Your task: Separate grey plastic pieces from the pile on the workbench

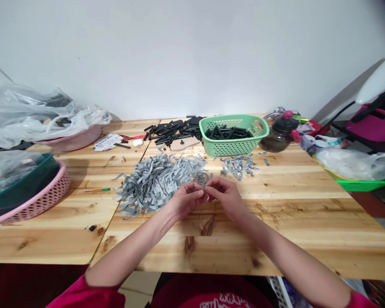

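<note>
My left hand point(186, 200) and my right hand point(226, 196) meet above the wooden table point(276, 231), their fingertips pinching a small grey strip bundle point(202, 179). Its exact shape is partly hidden by my fingers. Just left of my left hand lies a large heap of flat grey strips point(154, 184). A smaller heap of grey strips point(239, 166) lies beyond my right hand. Farther back are loose black tubes point(171, 130), and more black tubes fill a green plastic basket point(231, 147).
Pink perforated baskets point(48, 201) holding plastic-wrapped goods stand at the left, with a crumpled plastic bag point(28, 117) behind. A dark glass jar point(276, 137) stands at the back right. Another plastic bag point(354, 164) lies on a green tray beyond the table's right edge.
</note>
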Demonstrator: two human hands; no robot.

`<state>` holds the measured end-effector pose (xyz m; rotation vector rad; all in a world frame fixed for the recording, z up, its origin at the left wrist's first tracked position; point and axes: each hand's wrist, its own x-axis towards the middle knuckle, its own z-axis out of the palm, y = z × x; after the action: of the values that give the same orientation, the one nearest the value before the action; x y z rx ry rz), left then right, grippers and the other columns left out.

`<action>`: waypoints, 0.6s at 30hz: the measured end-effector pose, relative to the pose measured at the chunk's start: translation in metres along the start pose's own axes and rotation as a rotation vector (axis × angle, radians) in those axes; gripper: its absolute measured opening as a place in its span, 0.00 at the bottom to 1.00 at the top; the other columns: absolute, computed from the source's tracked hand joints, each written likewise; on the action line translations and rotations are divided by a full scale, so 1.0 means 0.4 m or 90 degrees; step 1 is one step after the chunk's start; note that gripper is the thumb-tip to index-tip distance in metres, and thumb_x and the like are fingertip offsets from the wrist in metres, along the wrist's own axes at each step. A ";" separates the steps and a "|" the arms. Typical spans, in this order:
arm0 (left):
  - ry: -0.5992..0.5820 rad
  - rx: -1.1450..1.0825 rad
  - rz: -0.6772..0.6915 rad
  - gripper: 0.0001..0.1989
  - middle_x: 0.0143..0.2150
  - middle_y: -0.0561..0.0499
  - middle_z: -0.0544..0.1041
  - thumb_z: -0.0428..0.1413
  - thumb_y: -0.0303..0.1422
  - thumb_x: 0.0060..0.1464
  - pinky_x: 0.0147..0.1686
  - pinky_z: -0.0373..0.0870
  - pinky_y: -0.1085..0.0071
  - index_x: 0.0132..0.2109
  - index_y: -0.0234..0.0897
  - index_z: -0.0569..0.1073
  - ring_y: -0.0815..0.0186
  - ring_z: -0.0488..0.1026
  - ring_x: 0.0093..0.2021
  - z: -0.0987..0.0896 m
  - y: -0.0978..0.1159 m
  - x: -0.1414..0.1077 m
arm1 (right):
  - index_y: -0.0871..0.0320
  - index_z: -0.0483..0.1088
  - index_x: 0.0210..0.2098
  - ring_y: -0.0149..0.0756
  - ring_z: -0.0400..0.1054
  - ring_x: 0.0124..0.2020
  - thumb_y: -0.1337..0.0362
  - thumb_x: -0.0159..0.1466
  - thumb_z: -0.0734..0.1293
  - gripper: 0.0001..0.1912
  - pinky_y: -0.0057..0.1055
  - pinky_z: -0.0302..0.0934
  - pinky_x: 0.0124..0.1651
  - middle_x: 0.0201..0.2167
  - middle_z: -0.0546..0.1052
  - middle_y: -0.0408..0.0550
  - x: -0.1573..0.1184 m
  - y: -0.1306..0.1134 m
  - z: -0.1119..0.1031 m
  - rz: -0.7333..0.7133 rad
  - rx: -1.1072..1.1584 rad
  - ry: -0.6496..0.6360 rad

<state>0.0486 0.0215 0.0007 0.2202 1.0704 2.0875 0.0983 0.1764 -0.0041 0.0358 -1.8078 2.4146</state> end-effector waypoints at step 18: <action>0.061 -0.029 0.025 0.14 0.29 0.50 0.77 0.71 0.28 0.38 0.37 0.73 0.70 0.30 0.31 0.74 0.68 0.76 0.30 -0.001 0.001 0.003 | 0.58 0.71 0.37 0.32 0.70 0.36 0.60 0.58 0.72 0.10 0.27 0.71 0.31 0.37 0.74 0.47 -0.015 -0.010 0.005 -0.071 -0.157 -0.011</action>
<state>0.0473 0.0219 0.0005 0.1203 1.0823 2.1735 0.1046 0.1751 -0.0003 0.1303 -2.0399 2.1087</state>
